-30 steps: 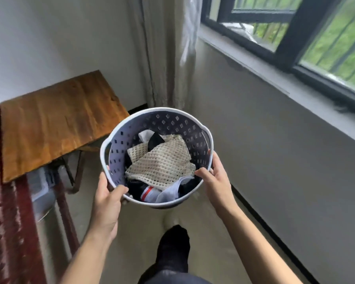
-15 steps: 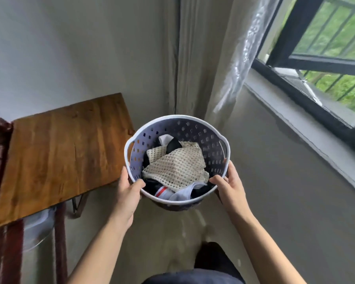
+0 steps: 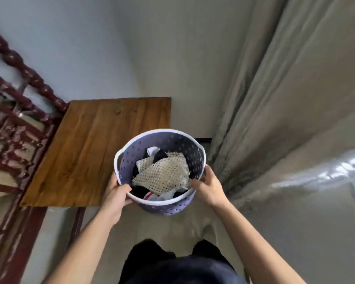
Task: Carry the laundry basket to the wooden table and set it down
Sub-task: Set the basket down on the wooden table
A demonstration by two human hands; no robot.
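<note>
Carrying step: the left hand (image 3: 116,196) and right hand (image 3: 208,186) both grip the rim of the laundry basket (image 3: 168,208), apparently held above the wooden surface's (image 3: 86,152) near right corner. Next, it needs shifting left and lowering.

Laundry basket (image 3: 131,160) in both hands' grip, overlapping wooden table (image 3: 86,152) edge

The light is soft and a bit dim. The curtain (image 3: 326,169) right of the hands shines bright. Everything looks blurry, and the edges look stretched.
</note>
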